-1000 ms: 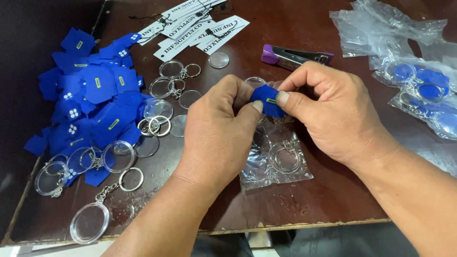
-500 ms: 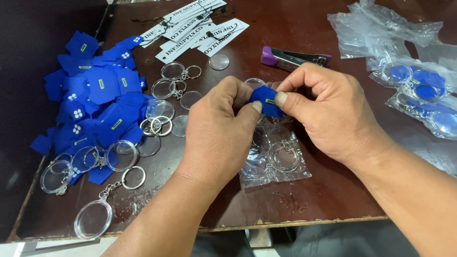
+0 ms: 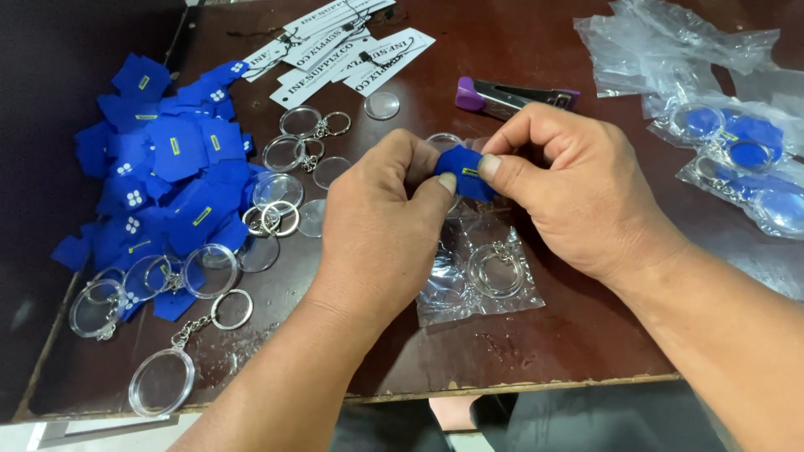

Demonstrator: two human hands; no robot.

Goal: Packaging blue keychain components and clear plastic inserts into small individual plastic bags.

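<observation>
Both hands meet over the middle of a dark wooden table (image 3: 586,343). My left hand (image 3: 381,226) and my right hand (image 3: 578,188) pinch the same small blue paper piece (image 3: 463,174) between thumbs and fingertips, holding it above the table. Just under the hands lies a clear plastic bag (image 3: 477,280) with a clear round keychain inside. What else sits between my fingers is hidden.
A heap of blue paper pieces (image 3: 163,184) covers the left side. Several clear round keychain cases and metal rings (image 3: 268,213) lie beside it. White printed tags (image 3: 343,46) and a purple-handled tool (image 3: 511,96) lie at the back. Bagged finished keychains (image 3: 745,155) sit at right.
Both hands keep their pinch on the blue piece in the same place; only small finger shifts show.
</observation>
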